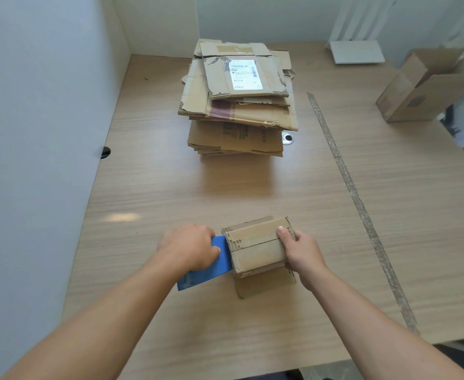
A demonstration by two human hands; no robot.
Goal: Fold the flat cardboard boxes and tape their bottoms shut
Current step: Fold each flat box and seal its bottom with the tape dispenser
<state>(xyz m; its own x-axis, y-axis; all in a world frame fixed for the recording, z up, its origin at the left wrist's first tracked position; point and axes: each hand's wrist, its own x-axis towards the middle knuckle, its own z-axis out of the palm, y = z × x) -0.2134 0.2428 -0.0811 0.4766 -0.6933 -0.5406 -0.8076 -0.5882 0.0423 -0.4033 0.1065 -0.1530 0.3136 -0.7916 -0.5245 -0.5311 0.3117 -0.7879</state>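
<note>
Small cardboard box (256,244) sits on desk (154,187) at 6 o'clock, btw both hands. R hand (304,255) grips its right end, thumb on top. L hand (189,246), fingers curled, holds blue card (214,267) against box's left side. Stack of flat boxes (239,105) at 12. Open box (428,86) at 2, contents can't tell.
</note>
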